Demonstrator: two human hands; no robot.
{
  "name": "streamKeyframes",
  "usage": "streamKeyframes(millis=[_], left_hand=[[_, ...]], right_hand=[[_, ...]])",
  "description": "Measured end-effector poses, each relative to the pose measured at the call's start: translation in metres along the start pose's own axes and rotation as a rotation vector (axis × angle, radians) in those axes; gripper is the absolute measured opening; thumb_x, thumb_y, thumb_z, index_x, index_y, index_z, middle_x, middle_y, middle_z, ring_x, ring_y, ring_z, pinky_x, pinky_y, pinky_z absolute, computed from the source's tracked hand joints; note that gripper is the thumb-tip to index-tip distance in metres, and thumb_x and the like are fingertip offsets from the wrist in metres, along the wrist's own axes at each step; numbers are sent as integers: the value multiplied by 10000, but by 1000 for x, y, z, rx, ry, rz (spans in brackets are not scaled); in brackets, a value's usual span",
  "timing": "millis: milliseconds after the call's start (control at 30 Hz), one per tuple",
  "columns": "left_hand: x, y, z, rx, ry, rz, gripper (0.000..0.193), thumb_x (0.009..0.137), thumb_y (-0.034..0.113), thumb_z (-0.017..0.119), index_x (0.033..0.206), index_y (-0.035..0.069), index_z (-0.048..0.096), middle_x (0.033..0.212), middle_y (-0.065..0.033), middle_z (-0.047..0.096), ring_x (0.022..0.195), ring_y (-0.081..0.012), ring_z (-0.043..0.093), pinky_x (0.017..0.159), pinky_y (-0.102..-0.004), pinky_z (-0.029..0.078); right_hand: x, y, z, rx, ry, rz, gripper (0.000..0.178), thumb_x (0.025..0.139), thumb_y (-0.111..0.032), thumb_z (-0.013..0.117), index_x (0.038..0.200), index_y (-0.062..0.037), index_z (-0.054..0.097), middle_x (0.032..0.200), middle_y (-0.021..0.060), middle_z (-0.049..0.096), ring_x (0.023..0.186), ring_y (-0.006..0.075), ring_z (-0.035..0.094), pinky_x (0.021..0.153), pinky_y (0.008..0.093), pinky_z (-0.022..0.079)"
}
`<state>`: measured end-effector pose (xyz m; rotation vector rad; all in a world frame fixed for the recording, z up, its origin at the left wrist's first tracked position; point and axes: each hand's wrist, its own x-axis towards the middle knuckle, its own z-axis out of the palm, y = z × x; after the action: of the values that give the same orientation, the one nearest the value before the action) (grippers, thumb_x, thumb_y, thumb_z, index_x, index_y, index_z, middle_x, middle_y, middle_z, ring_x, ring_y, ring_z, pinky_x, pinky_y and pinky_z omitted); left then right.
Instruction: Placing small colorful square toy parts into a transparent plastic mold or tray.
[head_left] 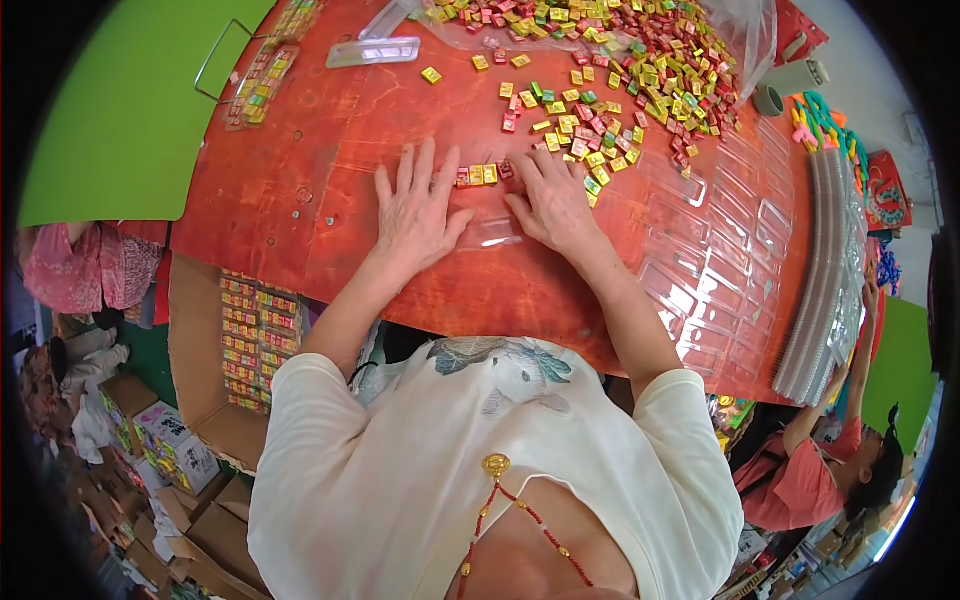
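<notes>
Both hands are flat on the red table (pixel 300 200), fingers spread pretty wide. The left hand (pixel 418 205) just presses palm-down, gripping nothing. The right hand (pixel 553 200) is splayed too, fingertips touching a short row of little wrapped candies (pixel 482 175) sitting between the two hands, at the top edge of a clear plastic tray (pixel 490 232) (hard to see, it's see-through). A big loose pile of candies (pixel 600 80) sits just beyond the right hand. Stacked clear trays (pixel 720 250) crowd the right side; the open room is out left, toward the green board (pixel 120 110).
</notes>
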<state>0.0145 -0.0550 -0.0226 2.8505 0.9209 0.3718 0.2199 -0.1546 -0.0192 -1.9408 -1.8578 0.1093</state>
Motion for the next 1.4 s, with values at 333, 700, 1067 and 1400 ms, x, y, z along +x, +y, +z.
streamKeyframes(millis=[333, 700, 1067, 1400], left_hand=[[-7, -28, -17, -138, 14, -126, 692, 847, 255, 725, 1473, 132, 457, 1369, -207, 461, 1168, -390, 522, 905, -498, 499], [8, -24, -4, -144, -91, -52, 353, 915, 194, 663, 1255, 122, 600, 1069, -151, 521, 933, -360, 653, 733, -466, 575], [-27, 40, -32, -330, -113, -50, 290, 913, 189, 639, 1192, 114, 604, 1014, -175, 535, 857, -392, 673, 657, -497, 578], [-49, 60, -16, -484, -36, -86, 490, 931, 176, 633, 1384, 54, 491, 1104, -192, 510, 861, -387, 659, 694, -495, 557]], right_hand=[[22, -3, 0, 13, -62, -60, 528, 806, -160, 763, 1287, -95, 555, 1093, 134, 567, 1042, 324, 592, 850, 447, 481], [33, -20, 27, 165, -17, -139, 251, 884, -180, 685, 1121, -98, 685, 947, 160, 581, 876, 353, 655, 749, 450, 546], [-29, -23, -25, 167, -88, -111, 273, 865, -135, 705, 1131, -81, 670, 967, 153, 569, 913, 349, 636, 748, 451, 539], [-63, -5, -33, 374, -55, 58, 414, 873, -65, 688, 1279, -89, 612, 1174, 167, 561, 1002, 367, 618, 851, 419, 533]])
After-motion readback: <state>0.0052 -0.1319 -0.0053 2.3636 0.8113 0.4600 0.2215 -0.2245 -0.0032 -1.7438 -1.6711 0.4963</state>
